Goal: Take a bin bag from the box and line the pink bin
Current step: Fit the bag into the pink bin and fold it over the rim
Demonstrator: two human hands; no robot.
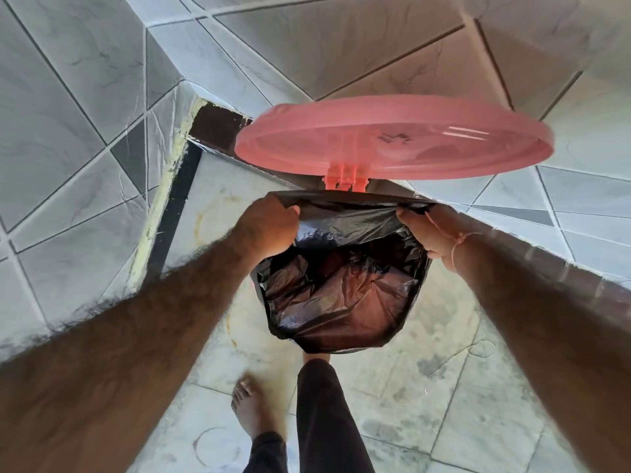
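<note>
- No legible text, brand, number or sign appears anywhere in the view.
- Pink lid [392, 138]: one small dark mark on the underside, near the centre; too blurred to read as letters or as a symbol.

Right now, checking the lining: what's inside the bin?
A crumpled black plastic bin bag, its rear edge gripped by both hands. The bin's walls and bottom are covered.
</note>
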